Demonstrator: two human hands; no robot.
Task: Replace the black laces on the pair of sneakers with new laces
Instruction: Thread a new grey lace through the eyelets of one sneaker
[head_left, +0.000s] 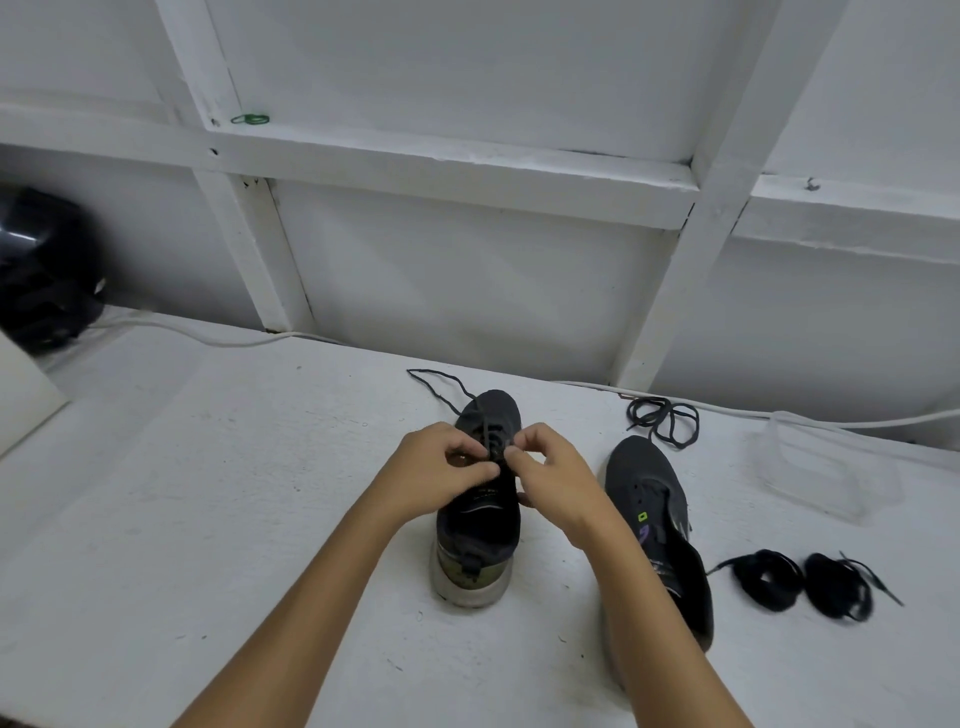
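White table (208, 493) against a white panelled wall; two dark sneakers on it, toes pointing away.

Right sneaker (657, 525): eyelets look bare, tongue loose, no lace in it that I can see. Judged stripped already. A loose black lace (662, 418) lies tangled just beyond its toe, probably the one pulled from it.

Left sneaker (478, 519): stands between the forearms, still carrying a lace (441, 384) whose free end trails off past the toe to the left. Both hands are on it at the eyelets.

Two coiled bundles of black lace (802, 579) sit right of the right sneaker, still wound. Judged the new laces, untouched.

Left hand (441, 470): fingers curled, tips pinching at the lace or eyelet row. Right hand (553, 475): thumb and forefinger pinched on the lace at the same spot; other fingers loosely bent.

Judgement: removal roughly half to three-quarters done; whether this lace is going out or in cannot be told. Relacing of both shoes seems still ahead.
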